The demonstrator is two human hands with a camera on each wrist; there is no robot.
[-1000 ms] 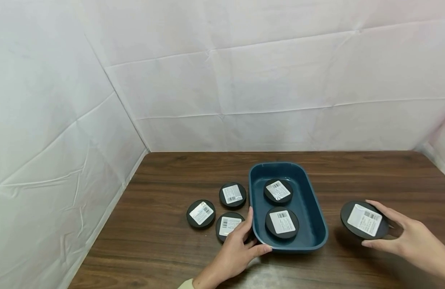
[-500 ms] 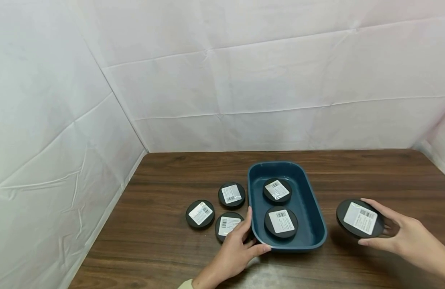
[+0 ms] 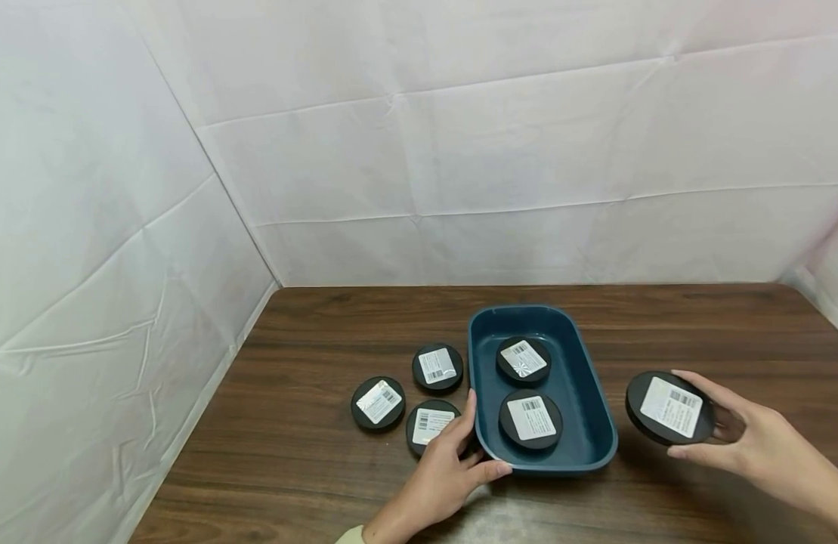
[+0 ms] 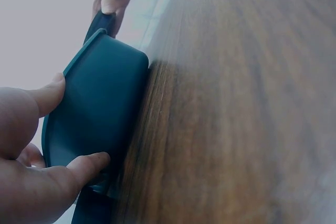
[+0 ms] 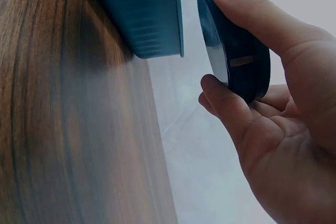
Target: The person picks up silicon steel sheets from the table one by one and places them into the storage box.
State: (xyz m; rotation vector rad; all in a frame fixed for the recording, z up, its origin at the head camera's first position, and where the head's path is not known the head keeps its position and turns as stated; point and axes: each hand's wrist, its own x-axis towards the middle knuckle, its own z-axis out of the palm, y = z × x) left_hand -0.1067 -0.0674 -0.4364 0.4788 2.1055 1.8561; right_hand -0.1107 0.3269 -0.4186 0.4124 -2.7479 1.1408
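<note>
My right hand holds a round black container with a white barcode label above the table, right of the blue tray. The thumb and fingers pinch its edge, as the right wrist view shows with the container tilted. My left hand grips the tray's near left corner, thumb on the front side and fingers along the left. Inside the tray lie two more such containers, one at the back and one in front. In the left wrist view, fingers press the tray's outer wall.
Left of the tray, three more black labelled containers lie on the brown wooden table: a far one, a left one and a near one partly behind my left hand. White cloth walls bound the table's back and sides.
My right hand has moved slightly left and up with the black container, closer to the tray. My left hand and the tray stay where they were.
</note>
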